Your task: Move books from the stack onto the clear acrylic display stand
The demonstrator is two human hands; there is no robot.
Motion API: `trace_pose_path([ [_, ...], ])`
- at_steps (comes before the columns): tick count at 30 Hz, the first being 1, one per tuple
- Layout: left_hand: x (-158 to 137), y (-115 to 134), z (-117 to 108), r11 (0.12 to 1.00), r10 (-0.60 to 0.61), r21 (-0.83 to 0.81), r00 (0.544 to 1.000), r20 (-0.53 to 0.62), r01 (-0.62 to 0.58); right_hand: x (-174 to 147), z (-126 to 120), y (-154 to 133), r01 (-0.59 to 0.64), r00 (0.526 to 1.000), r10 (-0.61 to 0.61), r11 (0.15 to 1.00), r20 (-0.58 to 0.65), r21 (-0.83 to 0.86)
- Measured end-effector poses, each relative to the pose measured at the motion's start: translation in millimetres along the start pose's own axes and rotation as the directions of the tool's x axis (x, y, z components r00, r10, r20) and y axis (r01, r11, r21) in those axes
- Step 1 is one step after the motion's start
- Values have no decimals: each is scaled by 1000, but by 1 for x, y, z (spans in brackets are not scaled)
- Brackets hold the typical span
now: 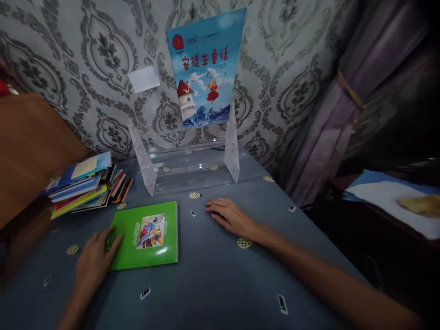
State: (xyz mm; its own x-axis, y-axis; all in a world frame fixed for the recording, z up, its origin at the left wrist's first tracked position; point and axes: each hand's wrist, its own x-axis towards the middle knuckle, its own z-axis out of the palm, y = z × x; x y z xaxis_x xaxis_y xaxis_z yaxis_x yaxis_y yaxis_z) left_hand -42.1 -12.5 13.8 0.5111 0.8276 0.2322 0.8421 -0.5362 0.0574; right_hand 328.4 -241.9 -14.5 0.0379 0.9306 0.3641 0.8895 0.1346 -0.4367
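A green book (125, 256) with a colourful picture on its cover lies on the table, left of the middle. At its left edge is my left hand (94, 261), thumb and fingers gripping the edge; the fingertips are partly blurred. My right hand (230, 217) rests palm down on the tabletop, right of the book, fingers stretched out and holding nothing. Beyond both hands, a clear plastic stand (189, 178) with two side panels is on the table. A blue storybook (209, 78) with red Chinese characters stands upright at the stand's back, on the right.
A stack of books (80, 183) sits at the back left beside a brown panel (34, 146). A pale card (143, 79) shows against the patterned wall (106, 50). Right of the table (213, 284) hang a tied curtain (319, 119) and a dark surface with a white sheet (385, 197).
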Motion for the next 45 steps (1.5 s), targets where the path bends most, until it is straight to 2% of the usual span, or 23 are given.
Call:
trace_pose_path([
  [9, 1, 93, -7, 983, 178, 23, 980, 94, -181, -16, -15, 21, -133, 989, 126, 987, -76, -88],
  [17, 5, 147, -8, 951, 308, -64, 942, 133, -302, -34, -30, 30, -296, 937, 287, 955, -201, -14],
  [21, 14, 167, -14, 923, 384, -115, 904, 191, -368, -33, -32, 35, -316, 921, 314, 948, -230, 32],
  [25, 27, 182, -23, 906, 415, -24, 873, 258, -423, -33, -32, 40, -299, 923, 294, 954, -248, 22],
  [28, 34, 193, -20, 858, 492, 69, 853, 174, -509, -34, -33, 39, -285, 931, 279, 958, -236, 5],
  [31, 36, 199, -8, 808, 586, 23, 806, 76, -589, -34, -35, 35, -279, 934, 269, 960, -235, -9],
  [33, 35, 200, -1, 801, 598, -20, 800, 39, -598, -33, -37, 32, -279, 938, 266, 960, -223, -25],
  [38, 31, 189, 4, 795, 606, -110, 790, 92, -597, -32, -38, 30, -291, 939, 271, 954, -213, -67],
  [41, 31, 185, 4, 787, 617, -108, 781, 99, -607, -33, -36, 31, -291, 939, 264, 951, -222, -102],
  [45, 35, 189, 7, 747, 665, -82, 743, 75, -660, -41, -33, 26, -296, 933, 246, 939, -261, -175],
])
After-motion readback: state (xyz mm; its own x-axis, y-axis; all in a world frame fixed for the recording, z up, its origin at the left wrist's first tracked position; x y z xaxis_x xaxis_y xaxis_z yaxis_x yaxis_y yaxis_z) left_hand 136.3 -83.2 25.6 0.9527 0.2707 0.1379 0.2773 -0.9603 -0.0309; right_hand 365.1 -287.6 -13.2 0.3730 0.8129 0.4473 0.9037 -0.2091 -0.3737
